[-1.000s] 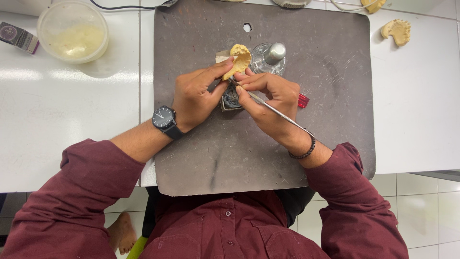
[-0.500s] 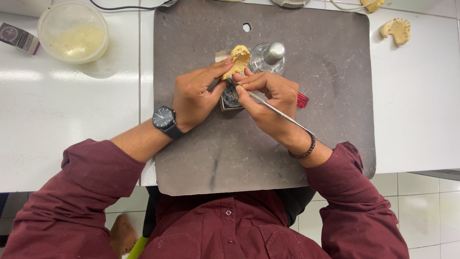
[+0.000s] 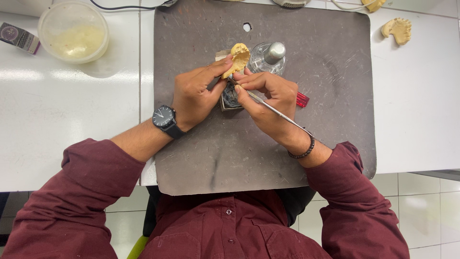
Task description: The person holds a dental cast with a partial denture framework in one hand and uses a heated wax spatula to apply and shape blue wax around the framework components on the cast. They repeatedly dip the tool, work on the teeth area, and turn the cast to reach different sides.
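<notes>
White tabletop, far left a translucent plastic tub (image 3: 73, 29) of pale paste; centre, the grey work mat (image 3: 335, 96). Left hand (image 3: 194, 96) pinches the yellowish dental cast (image 3: 238, 58) above a small dark-filled box (image 3: 230, 97), right hand (image 3: 268, 98) pencil-grips a thin metal instrument (image 3: 275, 111), tip at the cast, glass bottle (image 3: 267, 56) just behind. Versus a second ago almost nothing moves, grips unchanged, so fine work on the cast continues.

top edge cuts cable (image 3: 129, 6), grey object (image 3: 290, 3), far-right yellow cast (image 3: 373, 4) | hands hide most of small box (image 3: 231, 98) | tool (image 3: 275, 110) tip hidden by fingers
</notes>
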A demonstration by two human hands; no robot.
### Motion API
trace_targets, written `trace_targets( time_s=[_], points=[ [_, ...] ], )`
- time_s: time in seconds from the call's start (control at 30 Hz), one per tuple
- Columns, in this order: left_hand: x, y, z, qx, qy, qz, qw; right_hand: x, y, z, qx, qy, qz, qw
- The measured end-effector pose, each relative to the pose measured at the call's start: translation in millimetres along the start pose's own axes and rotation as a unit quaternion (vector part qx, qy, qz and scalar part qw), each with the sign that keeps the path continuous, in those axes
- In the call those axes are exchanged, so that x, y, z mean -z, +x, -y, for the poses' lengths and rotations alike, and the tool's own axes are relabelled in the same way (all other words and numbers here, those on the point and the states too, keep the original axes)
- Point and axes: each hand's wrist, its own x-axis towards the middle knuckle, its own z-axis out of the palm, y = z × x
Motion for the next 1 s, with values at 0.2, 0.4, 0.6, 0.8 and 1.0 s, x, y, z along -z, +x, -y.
trace_targets(
  time_s=[0.2, 0.4, 0.6, 0.8, 1.0],
  points=[
    [0.7, 0.6, -2.3, 0.052, -0.060, 0.005, 0.997, 12.5, 1.5, 1.1, -0.005, 0.014, 0.002, 1.000],
    [1.1, 4.0, -1.8, 0.080, -0.140, 0.018, 0.987, 28.4, 6.2, -5.5, -0.019, 0.082, 0.038, 0.996],
    [1.6, 6.4, 0.1, 0.117, -0.239, 0.026, 0.964, 33.9, 8.4, -2.3, -0.058, 0.106, 0.102, 0.987],
    [1.1, 8.3, -1.1, 0.106, -0.196, 0.029, 0.974, 39.4, 5.2, -9.9, 0.007, 0.131, 0.098, 0.987],
    [0.0, 6.1, -1.5, 0.095, -0.186, 0.038, 0.977, 29.8, 1.3, -17.1, 0.016, 0.113, -0.030, 0.993]
  ],
)
